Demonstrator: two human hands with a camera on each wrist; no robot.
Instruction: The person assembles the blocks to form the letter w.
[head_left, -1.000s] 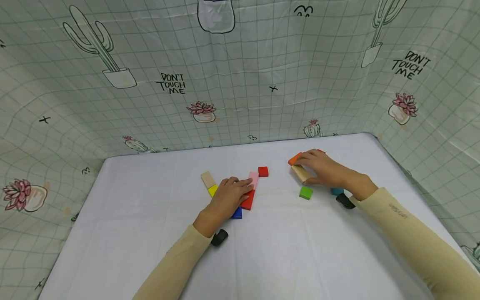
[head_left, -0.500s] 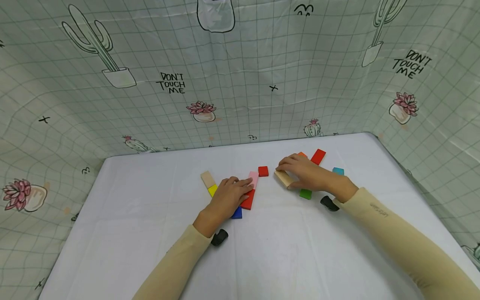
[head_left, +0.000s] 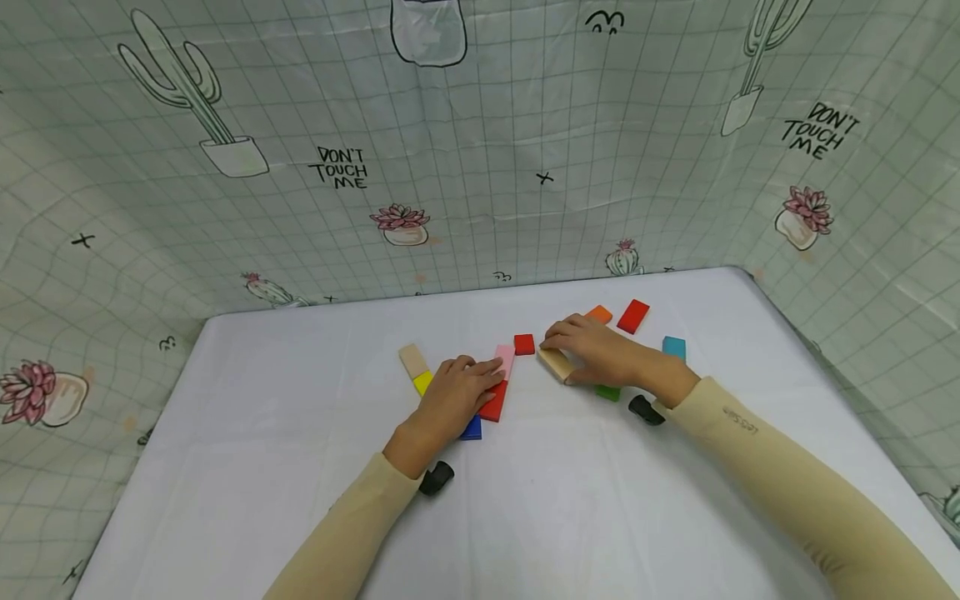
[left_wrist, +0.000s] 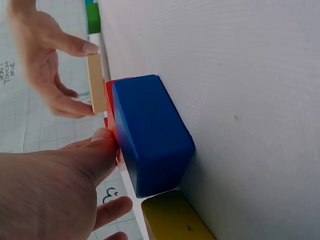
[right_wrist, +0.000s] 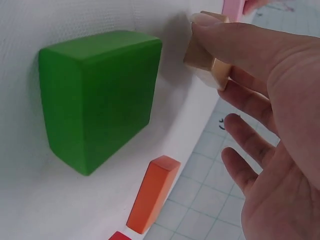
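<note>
Right hand (head_left: 611, 357) pinches plain tan wooden block (head_left: 556, 364) by long sides. Block looks light, hard, smooth; could slip. Left hand (head_left: 452, 398) presses flat, fingers straight, on red wooden block (head_left: 495, 401).

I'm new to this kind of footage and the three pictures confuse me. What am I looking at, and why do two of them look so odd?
It is one moment seen by three cameras worn by a person. The head camera looks down on a white table walled by cactus-print cloth. The other two sit on the wrists, very close to the table, so small blocks look huge and tilted.

The left hand rests on a row of flat blocks: a pink block, a long red block and a blue block. The right hand pinches a plain wooden block, held near the row.

Lying loose are a small red block, a green block, an orange block, a teal block and more.
</note>
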